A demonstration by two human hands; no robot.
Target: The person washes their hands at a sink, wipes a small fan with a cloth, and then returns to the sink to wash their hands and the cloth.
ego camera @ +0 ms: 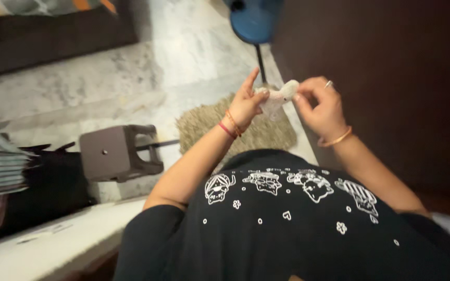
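Note:
A small pale crocheted piece (277, 99) is held up in front of my chest between both hands. My left hand (246, 104) pinches its left side with the thumb and fingers, the forefinger pointing upward. My right hand (320, 106) grips its right end with bent fingers, a ring on one finger. Red and orange threads circle my left wrist and a gold bangle sits on my right wrist. Whether a hook or needle is in my hands cannot be told. I wear a black shirt with white cartoon prints.
A shaggy beige mat (204, 127) lies on the marble floor (105, 83) below my hands. A small brown plastic stool (115, 153) stands to the left. A blue fan base with a black pole (253, 23) is ahead. A dark wooden wall (391, 78) rises on the right.

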